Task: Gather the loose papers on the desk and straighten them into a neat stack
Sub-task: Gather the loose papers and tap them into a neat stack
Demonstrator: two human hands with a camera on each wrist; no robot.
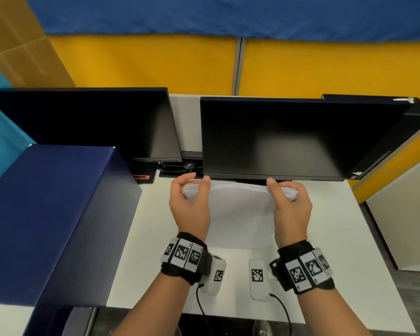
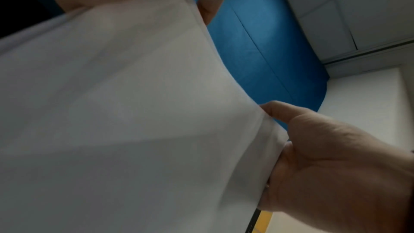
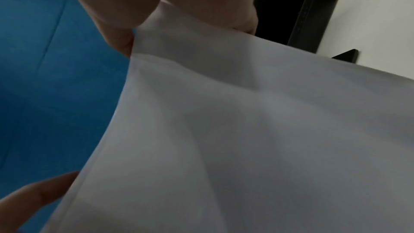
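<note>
A bundle of white papers [image 1: 240, 214] stands on edge over the white desk [image 1: 337, 238], held upright between both hands just in front of the right monitor. My left hand [image 1: 192, 187] grips the bundle's upper left corner, thumb toward me and fingers curled behind. My right hand [image 1: 284, 190] grips the upper right corner the same way. The sheet edges at the top fan out unevenly. In the left wrist view the papers [image 2: 123, 112] fill the frame, with a thumb [image 2: 291, 112] on their edge. The right wrist view shows the papers [image 3: 246, 130] pinched under the fingers [image 3: 179, 3].
Two dark monitors [image 1: 289, 139] stand along the back of the desk, with a mouse [image 1: 188, 164] and cables between them. A large dark blue box [image 1: 46, 214] occupies the left. Yellow and blue partition panels [image 1: 155, 64] rise behind. The desk's front edge is near my forearms.
</note>
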